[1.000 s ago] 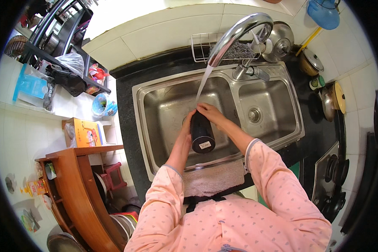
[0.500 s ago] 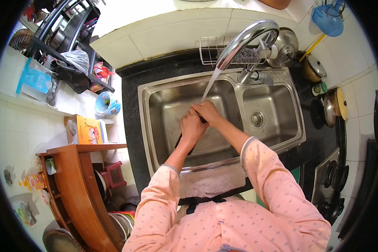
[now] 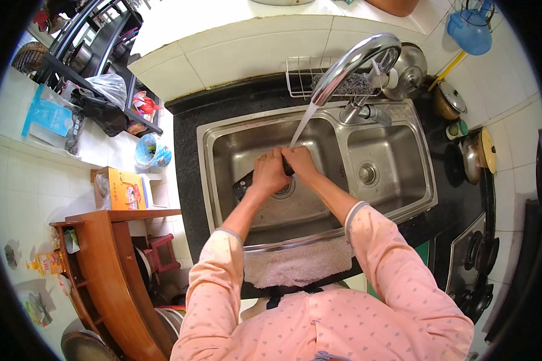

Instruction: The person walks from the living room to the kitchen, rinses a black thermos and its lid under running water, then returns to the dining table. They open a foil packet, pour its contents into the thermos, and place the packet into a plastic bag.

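Over the large basin of the steel sink (image 3: 337, 222), both my hands grip a black, elongated object (image 3: 243, 185) whose kind I cannot make out. My left hand (image 3: 270, 172) wraps its middle from above. Close beside it, my right hand (image 3: 301, 161) closes on the far right end. The object lies slantwise, its near-left end sticking out past my left hand. Water (image 3: 302, 125) runs from the curved chrome faucet (image 3: 358, 54) onto the spot where my hands meet. My fingers hide most of the object.
A smaller basin (image 3: 394, 153) with a drain adjoins on the right. Behind the sink stands a wire rack (image 3: 304, 75), with a metal lid (image 3: 411, 72) beside it. Pots (image 3: 450, 99) line the right counter. A towel (image 3: 301, 265) lies along the front edge.
The black object has swung round: its free end now points further left and away from me, showing more of it. My left hand has shifted slightly, uncovering the large basin's drain.
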Tool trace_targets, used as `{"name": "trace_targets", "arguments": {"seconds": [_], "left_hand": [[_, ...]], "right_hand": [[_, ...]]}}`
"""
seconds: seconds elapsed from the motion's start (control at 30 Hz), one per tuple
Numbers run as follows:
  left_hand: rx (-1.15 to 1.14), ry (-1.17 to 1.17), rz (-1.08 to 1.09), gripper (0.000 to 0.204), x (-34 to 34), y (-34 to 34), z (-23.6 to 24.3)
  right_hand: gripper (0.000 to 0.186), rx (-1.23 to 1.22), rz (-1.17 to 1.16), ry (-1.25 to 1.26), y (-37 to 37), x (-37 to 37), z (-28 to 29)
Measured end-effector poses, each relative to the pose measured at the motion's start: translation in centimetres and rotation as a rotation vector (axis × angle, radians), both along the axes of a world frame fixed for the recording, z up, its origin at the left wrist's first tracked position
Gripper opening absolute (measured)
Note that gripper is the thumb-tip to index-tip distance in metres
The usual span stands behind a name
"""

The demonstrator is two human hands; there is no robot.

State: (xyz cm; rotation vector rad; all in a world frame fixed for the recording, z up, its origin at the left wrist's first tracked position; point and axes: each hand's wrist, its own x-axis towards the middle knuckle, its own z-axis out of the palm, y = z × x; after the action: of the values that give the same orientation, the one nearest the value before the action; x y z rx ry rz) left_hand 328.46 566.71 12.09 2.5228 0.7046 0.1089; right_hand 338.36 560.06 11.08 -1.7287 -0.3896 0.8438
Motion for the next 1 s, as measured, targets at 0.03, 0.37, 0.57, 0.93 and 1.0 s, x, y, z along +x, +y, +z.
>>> {"name": "trace_targets", "arguments": {"seconds": [0.03, 0.37, 0.57, 0.93, 1.0], "left_hand": [[0.091, 0.033, 0.005, 0.088, 0.3, -0.9, -0.6], [-0.659, -0.077, -0.02, 0.082, 0.2, 3.0, 1.5], [-0.271, -0.074, 0.034, 0.079, -0.2, 1.7, 1.0], [-0.431, -0.5, 0.226, 0.081, 1.1, 0.1, -1.0], [-0.673, -0.502, 0.254, 0.082, 1.5, -0.8, -0.6]], "right_hand": [[0.035, 0.057, -0.078, 0.119, 0.1, 0.3, -0.1], [0.044, 0.156, 0.228, -0.284, -1.5, 1.3, 0.4], [0.04, 0.075, 0.186, 0.019, 0.7, 1.0, 0.8], [0.028, 0.28, -0.1, -0.263, -1.8, 2.1, 2.0], [0.03, 0.322, 0.015, -0.024, -2.0, 2.1, 2.4]]}}
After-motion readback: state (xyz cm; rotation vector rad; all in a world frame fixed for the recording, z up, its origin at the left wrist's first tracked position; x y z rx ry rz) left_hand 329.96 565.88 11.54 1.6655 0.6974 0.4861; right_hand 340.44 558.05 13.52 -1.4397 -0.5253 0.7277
